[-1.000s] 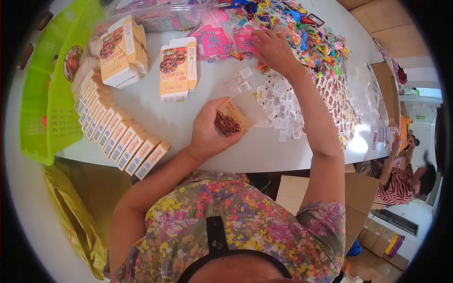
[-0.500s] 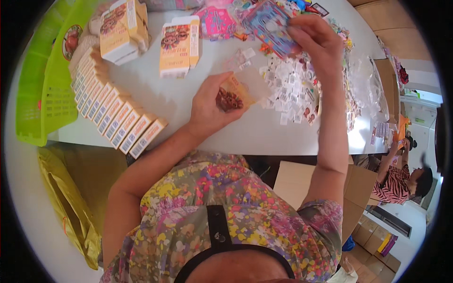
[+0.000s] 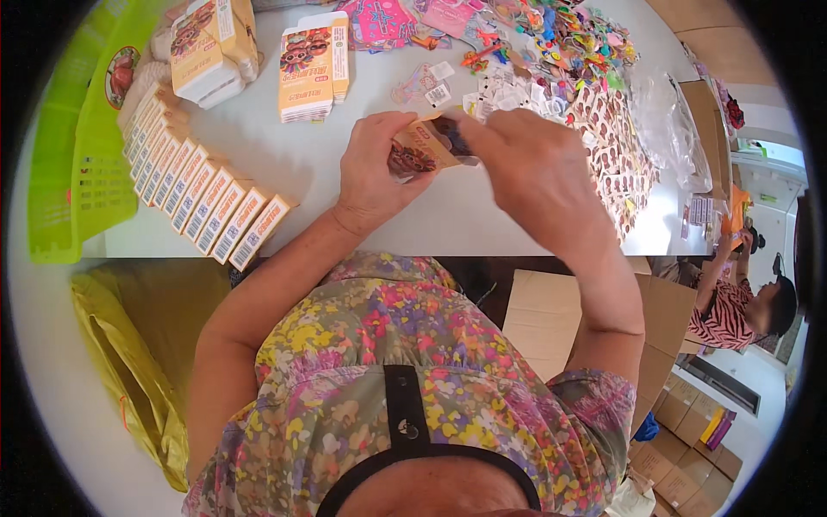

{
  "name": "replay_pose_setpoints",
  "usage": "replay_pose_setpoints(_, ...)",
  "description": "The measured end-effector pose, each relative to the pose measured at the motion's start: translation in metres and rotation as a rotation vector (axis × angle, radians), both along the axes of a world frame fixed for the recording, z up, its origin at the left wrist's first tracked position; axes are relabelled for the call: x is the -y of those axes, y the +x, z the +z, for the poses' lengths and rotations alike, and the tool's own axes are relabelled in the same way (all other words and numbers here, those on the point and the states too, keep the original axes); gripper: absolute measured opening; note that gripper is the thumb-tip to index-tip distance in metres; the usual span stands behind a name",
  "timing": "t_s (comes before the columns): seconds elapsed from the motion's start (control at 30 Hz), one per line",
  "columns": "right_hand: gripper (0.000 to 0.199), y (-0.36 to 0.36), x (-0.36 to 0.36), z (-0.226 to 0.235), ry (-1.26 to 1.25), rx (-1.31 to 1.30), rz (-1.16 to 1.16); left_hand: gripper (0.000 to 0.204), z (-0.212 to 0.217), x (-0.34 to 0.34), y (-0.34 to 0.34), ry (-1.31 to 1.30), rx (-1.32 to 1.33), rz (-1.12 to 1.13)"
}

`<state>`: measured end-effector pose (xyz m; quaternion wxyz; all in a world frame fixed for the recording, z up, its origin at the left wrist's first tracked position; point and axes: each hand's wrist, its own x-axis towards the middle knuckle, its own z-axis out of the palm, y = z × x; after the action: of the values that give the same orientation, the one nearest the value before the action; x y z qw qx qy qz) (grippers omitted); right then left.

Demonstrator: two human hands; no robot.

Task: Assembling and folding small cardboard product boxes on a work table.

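Note:
My left hand (image 3: 379,164) is closed around a small cream-and-orange cardboard box (image 3: 415,155) with a printed cartoon figure, tilted with its open end to the right. At that end, the fingers of my right hand (image 3: 538,168) are bent together on a dark blue flat packet (image 3: 448,131), partly inside the box mouth. The hand is smeared by motion, and it hides much of the packet. Beyond my left hand lies a stack of flattened cartons (image 3: 308,69) of the same print. A clear plastic packet (image 3: 422,86) with pinkish contents is just past the box.
A curved row of filled boxes (image 3: 211,202) stands at left by a green basket (image 3: 95,172). More flat cartons (image 3: 207,56) sit behind it. Pink packets (image 3: 379,24), small colourful trinkets (image 3: 560,39), white tags and stickers (image 3: 607,129) spread across the right. A co-worker (image 3: 741,310) is far right.
My right hand has come down and toward me, bringing the blue packet from above the table to the mouth of the box. My left hand still holds the box, shifted slightly.

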<state>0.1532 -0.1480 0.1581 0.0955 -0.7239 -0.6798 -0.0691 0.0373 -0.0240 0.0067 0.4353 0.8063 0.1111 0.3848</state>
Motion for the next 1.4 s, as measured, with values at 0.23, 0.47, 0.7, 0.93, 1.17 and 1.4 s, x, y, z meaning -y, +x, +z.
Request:
replay_pose_setpoints(0.23,0.023,0.010,0.001,-0.029,0.154,-0.239,-0.116,0.070,-0.003,0.003,0.005,-0.074,0.002,-0.022)
replay_pose_setpoints(0.47,0.015,0.002,0.006,-0.064,0.405,-0.259,-0.157,0.075,-0.013,0.003,-0.001,-0.155,-0.053,-0.070)
replay_pose_setpoints(0.7,0.014,-0.009,0.025,-0.079,0.516,-1.279,-0.423,0.073,-0.009,0.004,0.001,-0.210,0.047,-0.080)
replay_pose_setpoints(0.93,0.014,-0.010,0.027,-0.078,0.415,-1.164,-0.393,0.076,-0.017,0.003,0.002,-0.096,0.148,-0.095)
replay_pose_setpoints(1.17,0.023,0.091,0.031,-0.109,0.270,-1.120,-0.606,0.085,-0.015,0.006,-0.006,-0.197,-0.057,-0.118)
replay_pose_setpoints(1.4,0.039,0.225,0.009,-0.128,0.270,-0.116,-0.412,0.085,-0.013,0.007,0.001,-0.246,-0.077,-0.200)
